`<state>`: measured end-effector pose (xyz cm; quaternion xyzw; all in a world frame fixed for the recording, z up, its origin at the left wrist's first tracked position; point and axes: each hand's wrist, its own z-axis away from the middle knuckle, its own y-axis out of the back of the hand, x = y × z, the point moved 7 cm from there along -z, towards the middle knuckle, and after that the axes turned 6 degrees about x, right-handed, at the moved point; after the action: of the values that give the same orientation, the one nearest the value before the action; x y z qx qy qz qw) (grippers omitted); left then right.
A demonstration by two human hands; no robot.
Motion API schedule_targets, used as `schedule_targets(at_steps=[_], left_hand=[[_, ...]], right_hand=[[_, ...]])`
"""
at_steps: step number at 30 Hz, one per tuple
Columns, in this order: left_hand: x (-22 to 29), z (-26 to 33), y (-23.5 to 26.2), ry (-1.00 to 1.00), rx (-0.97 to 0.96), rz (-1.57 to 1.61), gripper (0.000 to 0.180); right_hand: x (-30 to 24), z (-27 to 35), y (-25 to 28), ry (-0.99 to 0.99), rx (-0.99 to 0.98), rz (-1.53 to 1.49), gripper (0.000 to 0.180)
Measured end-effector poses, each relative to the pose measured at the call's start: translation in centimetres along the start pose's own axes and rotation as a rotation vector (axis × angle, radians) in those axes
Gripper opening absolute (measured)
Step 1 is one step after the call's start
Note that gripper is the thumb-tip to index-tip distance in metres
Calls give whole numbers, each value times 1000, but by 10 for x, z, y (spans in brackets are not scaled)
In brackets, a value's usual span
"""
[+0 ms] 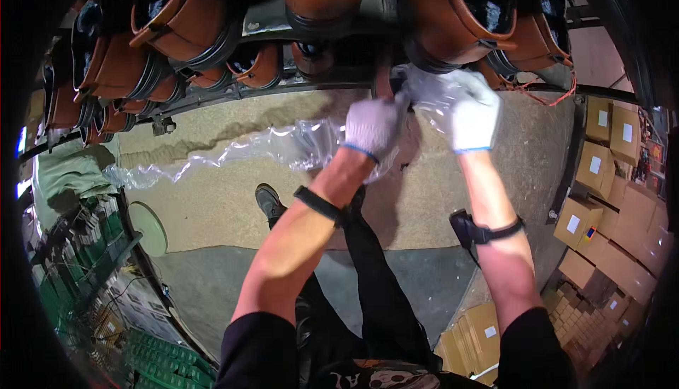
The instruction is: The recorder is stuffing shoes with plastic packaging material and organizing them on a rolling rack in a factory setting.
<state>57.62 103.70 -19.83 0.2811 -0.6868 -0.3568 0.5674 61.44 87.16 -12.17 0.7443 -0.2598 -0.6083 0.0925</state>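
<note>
A long strip of clear plastic film [272,147] trails from the left toward my hands, crumpled and shiny. My left hand [370,127], in a whitish knit glove, is closed on the film, its fingers slightly blurred. Further right, my right hand [476,111], gloved in white, has its fingers bent round another gathered stretch of the film just beneath a large brown leather shoe [453,32]. What lies between the two hands is partly hidden by film and motion blur. A smaller brown shoe [311,60] sits on the rack left of them.
Brown shoes [185,28] fill the rack overhead in several rows. Pale green cloth [71,177] and a round green disc [147,229] are at left, above green crates [170,361]. Cardboard boxes [598,166] stack up at right; another carton [470,343] stands near my right leg.
</note>
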Motion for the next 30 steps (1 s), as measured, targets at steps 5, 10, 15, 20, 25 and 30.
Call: schedule_targets(at_steps=[5, 10, 15, 20, 25, 30], left_hand=[[11, 4, 3, 48, 5, 36, 18], [-6, 22, -5, 90, -73, 39, 20], [-7, -9, 0, 93, 10, 38, 18], [-27, -38, 68, 69, 243, 242, 33], [-25, 24, 62, 53, -260, 490, 50], [24, 32, 36, -141, -247, 258, 20]], right_hand=[[-14, -20, -77, 456, 45, 707, 2], [-60, 26, -69, 474, -119, 445, 21], [-13, -18, -112, 141, -538, 802, 63], [-77, 39, -49, 297, -193, 271, 64], [-45, 23, -34, -112, -492, 225, 46], [5, 60, 49, 5, -898, 615, 35]])
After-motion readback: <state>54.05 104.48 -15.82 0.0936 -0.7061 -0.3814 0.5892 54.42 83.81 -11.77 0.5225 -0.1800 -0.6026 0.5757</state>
